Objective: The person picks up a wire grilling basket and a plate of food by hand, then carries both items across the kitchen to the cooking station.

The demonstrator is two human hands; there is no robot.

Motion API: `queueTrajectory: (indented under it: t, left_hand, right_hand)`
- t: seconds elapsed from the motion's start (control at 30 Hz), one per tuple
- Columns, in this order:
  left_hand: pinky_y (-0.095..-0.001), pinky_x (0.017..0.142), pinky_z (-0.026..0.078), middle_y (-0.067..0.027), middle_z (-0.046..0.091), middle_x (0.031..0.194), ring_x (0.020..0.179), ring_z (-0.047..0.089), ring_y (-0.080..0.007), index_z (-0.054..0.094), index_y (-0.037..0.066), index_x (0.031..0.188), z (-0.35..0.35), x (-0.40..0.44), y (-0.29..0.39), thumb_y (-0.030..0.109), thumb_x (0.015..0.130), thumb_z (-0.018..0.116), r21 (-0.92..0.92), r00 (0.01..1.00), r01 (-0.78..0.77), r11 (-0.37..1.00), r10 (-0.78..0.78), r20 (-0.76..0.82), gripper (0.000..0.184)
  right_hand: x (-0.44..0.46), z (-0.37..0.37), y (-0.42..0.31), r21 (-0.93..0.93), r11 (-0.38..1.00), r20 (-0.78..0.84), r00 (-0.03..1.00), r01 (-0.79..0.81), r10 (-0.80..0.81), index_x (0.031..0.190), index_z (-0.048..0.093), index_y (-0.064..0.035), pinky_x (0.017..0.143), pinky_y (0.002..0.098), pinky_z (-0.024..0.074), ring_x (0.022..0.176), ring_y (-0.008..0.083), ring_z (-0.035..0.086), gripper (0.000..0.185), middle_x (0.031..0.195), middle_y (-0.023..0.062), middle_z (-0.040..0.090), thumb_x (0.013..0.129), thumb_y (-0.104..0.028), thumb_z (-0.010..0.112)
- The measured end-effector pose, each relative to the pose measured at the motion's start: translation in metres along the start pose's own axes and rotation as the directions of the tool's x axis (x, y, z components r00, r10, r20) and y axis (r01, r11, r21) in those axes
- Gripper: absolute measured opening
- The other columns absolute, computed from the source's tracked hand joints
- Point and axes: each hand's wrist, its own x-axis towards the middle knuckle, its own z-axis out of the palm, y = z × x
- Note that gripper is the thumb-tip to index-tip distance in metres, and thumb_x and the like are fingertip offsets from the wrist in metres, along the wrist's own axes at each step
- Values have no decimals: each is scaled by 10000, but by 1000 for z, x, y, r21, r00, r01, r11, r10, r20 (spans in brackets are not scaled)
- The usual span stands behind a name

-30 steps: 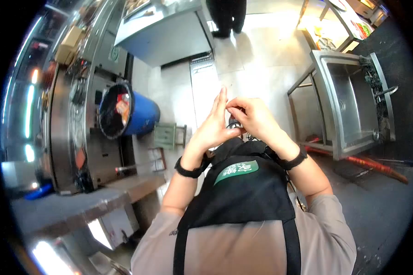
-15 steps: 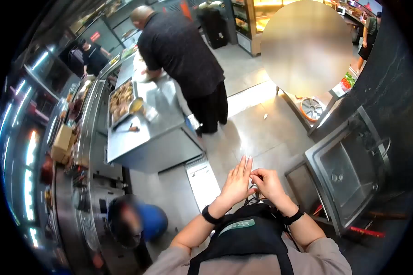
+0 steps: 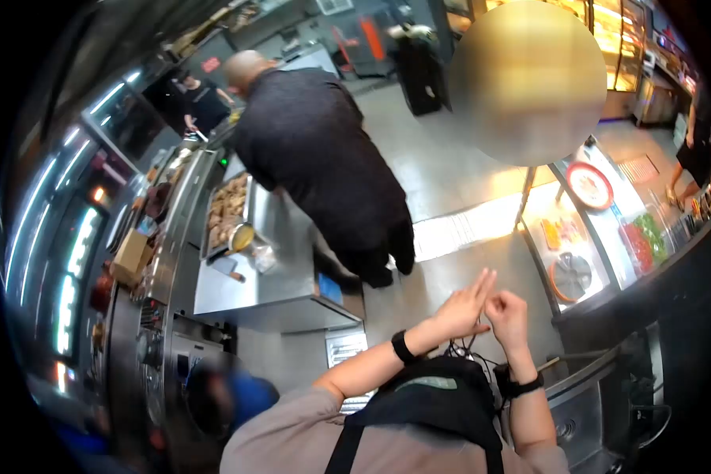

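My left hand [image 3: 464,310] is held up before the apron [image 3: 434,395], its fingers stretched out and nothing seen in them. Close at its right side is my right hand [image 3: 506,314], with the fingers curled into a pinch; whatever they may hold is hidden. Thin dark cords [image 3: 466,347] hang just below both hands, against the top of the apron. A black band [image 3: 404,347] circles the left wrist, and another band [image 3: 521,385] the right.
A person in dark clothes [image 3: 316,150] leans over a steel table [image 3: 245,294] bearing a tray of food [image 3: 227,212]. A blue bin [image 3: 249,399] stands lower left, a steel sink [image 3: 581,419] lower right. Another person [image 3: 205,104] stands farther back.
The view has tilted up and turned, bringing the co-worker and more of the room into sight. Both hands now appear farther right; the left stays outstretched, the right curled.
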Motion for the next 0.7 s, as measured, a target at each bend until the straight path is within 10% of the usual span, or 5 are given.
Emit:
queueTrajectory:
  t: [0.1, 0.4, 0.63, 0.7]
  left_hand:
    - [-421, 1082, 348, -268, 135, 1515, 1376, 243, -424, 23, -20, 1478, 2, 90, -44, 127, 633, 796, -87, 938, -274, 958, 246, -245, 1155]
    - [-390, 1093, 328, -261, 159, 1519, 1350, 332, -391, -99, 83, 1494, -99, 316, -142, -17, 669, 721, -714, 956, -287, 639, 145, -254, 1168]
    - [-387, 1089, 339, -258, 175, 1512, 1338, 348, -391, -17, 43, 1493, -192, 495, -276, 89, 711, 723, -378, 928, -340, 861, 241, -285, 1078]
    - [-393, 1060, 381, -256, 181, 1508, 1320, 364, -406, 6, 39, 1492, -215, 534, -286, 84, 712, 713, -441, 966, -239, 865, 163, -203, 1053]
  right_hand:
    - [85, -21, 11, -69, 993, 3, 996, -93, 93, 756, 611, 11, 548, 283, 430, 589, 105, 512, 110, 625, 66, 555, 785, -80, 667]
    - [348, 2, 64, 376, 915, 24, 989, -147, 149, 841, 627, 34, 593, 197, 435, 657, 51, 547, 94, 732, -5, 628, 851, -58, 647]
    - [577, 37, 109, -30, 992, 20, 992, -121, 121, 896, 611, -10, 477, 202, 368, 536, 48, 463, 127, 678, 1, 565, 869, -124, 661]
    - [627, 37, 109, 129, 946, 94, 953, -297, 287, 888, 579, -21, 459, 190, 365, 506, 49, 452, 121, 660, 4, 551, 875, -114, 655]
